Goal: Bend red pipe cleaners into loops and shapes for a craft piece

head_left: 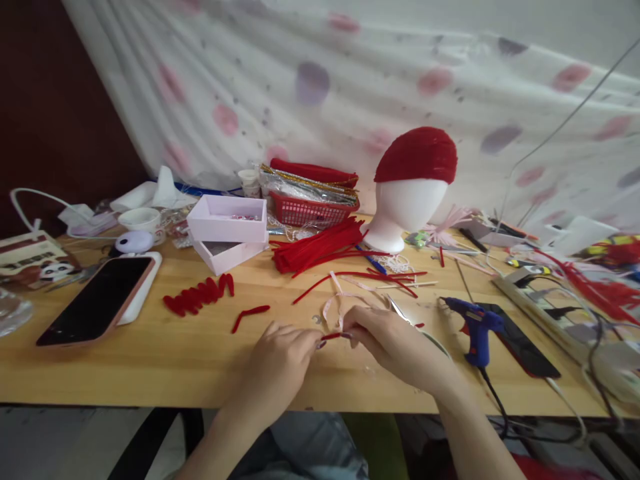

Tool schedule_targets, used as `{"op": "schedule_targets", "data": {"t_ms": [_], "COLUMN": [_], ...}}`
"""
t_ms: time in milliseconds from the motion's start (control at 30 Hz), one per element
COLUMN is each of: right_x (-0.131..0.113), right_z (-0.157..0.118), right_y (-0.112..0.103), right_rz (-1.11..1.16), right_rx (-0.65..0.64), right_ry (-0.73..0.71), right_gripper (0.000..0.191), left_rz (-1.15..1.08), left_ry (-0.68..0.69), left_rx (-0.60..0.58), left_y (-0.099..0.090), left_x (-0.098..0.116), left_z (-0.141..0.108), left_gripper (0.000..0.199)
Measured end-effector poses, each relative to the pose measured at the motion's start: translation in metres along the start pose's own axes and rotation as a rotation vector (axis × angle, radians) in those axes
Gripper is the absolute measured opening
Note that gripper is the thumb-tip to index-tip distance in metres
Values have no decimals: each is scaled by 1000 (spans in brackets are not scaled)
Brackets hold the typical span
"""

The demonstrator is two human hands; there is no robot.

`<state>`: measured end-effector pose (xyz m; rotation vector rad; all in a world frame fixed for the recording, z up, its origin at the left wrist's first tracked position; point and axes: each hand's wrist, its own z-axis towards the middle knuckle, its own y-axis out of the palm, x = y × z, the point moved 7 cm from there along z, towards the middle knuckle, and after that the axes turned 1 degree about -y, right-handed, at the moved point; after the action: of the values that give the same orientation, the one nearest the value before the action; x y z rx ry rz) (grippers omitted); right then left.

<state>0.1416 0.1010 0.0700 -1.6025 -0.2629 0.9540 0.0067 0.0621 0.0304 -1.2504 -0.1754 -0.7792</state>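
My left hand [286,355] and my right hand [383,339] meet over the front of the wooden table, fingers closed in pinches. Between them runs a short piece of red pipe cleaner [332,337], gripped at both ends. Just behind my fingers a pale pink measuring tape [327,312] lies in loops. A pair of scissors [397,308] is partly covered by my right hand. To the left lies a bent red pipe cleaner [250,313], beyond it a row of several short fuzzy red pieces [199,295]. A bundle of long red pipe cleaners [323,245] rests farther back.
A white foam head [407,203] wearing a red cap [419,157] stands at the back, beside a red basket [315,212]. Pale boxes [227,223] and a phone [97,300] are on the left. A blue glue gun [477,330], a dark phone [523,343] and a power strip [530,307] lie right.
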Motion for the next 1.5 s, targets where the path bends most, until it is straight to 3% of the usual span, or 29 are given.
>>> {"op": "schedule_targets", "data": {"t_ms": [200,400,467,600,733,800,900,967,1100,1233,1400,1500], "right_x": [12,7,15,43,62,65,67,69,62,51,42,30], "right_z": [-18,-21,-26,-47,-71,-76,-76,-70,-42,-24,-27,-30], "right_y": [29,31,32,30,30,32,34,42,62,67,63,61], "right_rz": [155,256,263,306,409,417,488,665,1114,1368,1437,1397], "right_rx": [-115,-1,38,278,561,622,680,665,516,479,461,361], "right_ry": [113,135,205,439,585,609,640,669,624,498,411,361], "right_gripper": [17,24,24,23,24,24,24,27,36,31,31,35], "left_rz": [-101,-137,-160,-83,38,107,162,69,-165,-306,-655,-990], "left_ry": [-46,-44,-109,-311,-203,-197,-265,-298,-291,-268,-440,-628], "left_rx": [-16,145,163,166,125,48,-37,-26,99,29,-128,-75], "left_y": [13,2,1,11,33,47,57,56,40,42,52,47], "left_x": [-1,-4,-12,-21,8,18,15,10,11,22,11,-6], "left_z": [-8,-4,-2,12,38,47,50,45,23,2,-11,-13], "left_gripper": [23,17,18,18,17,11,9,14,13,16,15,22]}}
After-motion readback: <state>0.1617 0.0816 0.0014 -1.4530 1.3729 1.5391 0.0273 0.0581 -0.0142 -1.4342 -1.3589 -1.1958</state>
